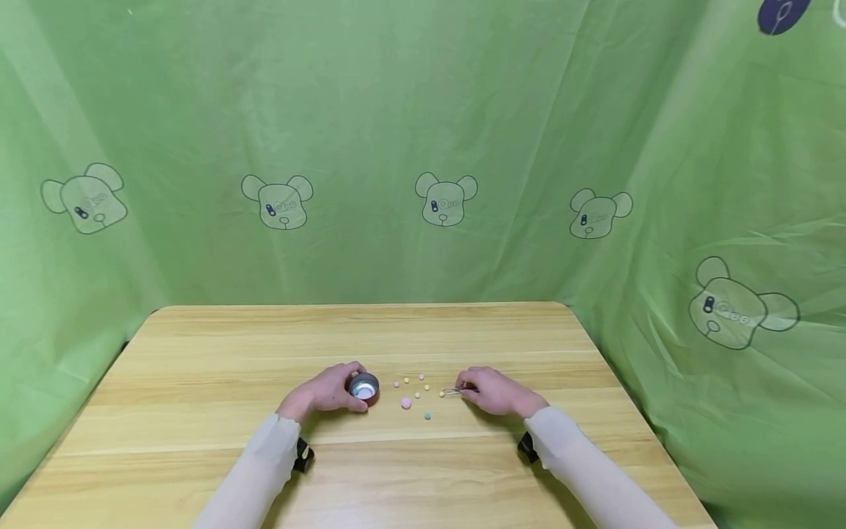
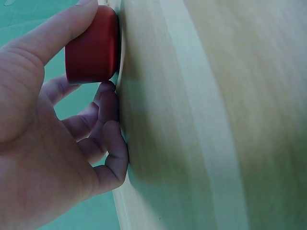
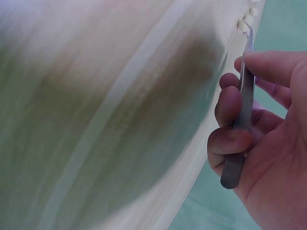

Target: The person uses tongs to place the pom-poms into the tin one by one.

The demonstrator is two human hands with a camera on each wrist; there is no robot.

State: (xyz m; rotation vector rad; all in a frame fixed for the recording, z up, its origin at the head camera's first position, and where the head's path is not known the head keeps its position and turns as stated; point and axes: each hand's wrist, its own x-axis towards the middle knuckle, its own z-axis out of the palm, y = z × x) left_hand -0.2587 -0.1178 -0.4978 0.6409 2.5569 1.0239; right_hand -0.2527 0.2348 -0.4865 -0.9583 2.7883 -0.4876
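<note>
On the table, near its front middle, the left hand curls round a small red cup, thumb on one side and fingers on the other; the cup stands upright with its silvery inside showing from above. From the left wrist view the thumb lies along the cup's red wall while the other fingers fold against the wood beside it. Just right of the cup lies a loose scatter of small pills: several pale yellow ones, a larger pink one and a blue one nearest the person. Right of the scatter, the right hand pinches metal tweezers, whose tips point left toward the pills and sit at a yellow pill. The right wrist view shows the tweezers clasped between thumb and curled fingers, the tips reaching a pale pill; whether the tips actually clamp it cannot be told. Both forearms wear pale sleeves. Green cloth printed with bear heads hangs behind and beside the table.
</note>
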